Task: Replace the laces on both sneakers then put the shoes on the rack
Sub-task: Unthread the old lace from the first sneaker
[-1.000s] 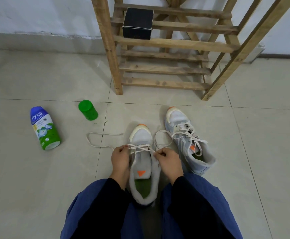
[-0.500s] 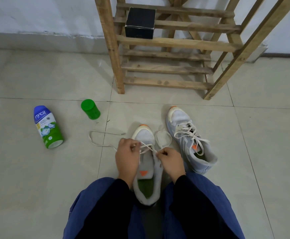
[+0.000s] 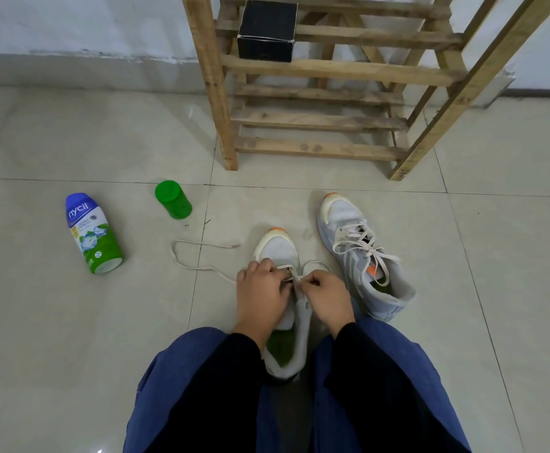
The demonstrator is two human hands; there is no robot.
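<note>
In the head view, a shoe is set toe-forward on the floor between the knees, and its lace is being threaded at the lower eyelets. The left hand is curled over the tongue, its grip closed on the lace at the left side. The right hand is pinching the other run of lace just beside it, fingertips pressed tight. One lace end is trailed out to the left across the floor in a loose loop. The step is judged best done with both ends kept even, each crossing drawn snug before the next eyelet is taken, and the tongue held flat. The loose tail should be gathered so that it is not snagged. A laced shoe is lying just to the right, near but apart. The rack is standing ahead, with a box on an upper slat. A bottle and a cap are lying well to the left, off the likely path. Room for carrying is judged to lie over the tiles between shoes and rack, though the slanted right post and the slat edges should be cleared on the way in
</note>
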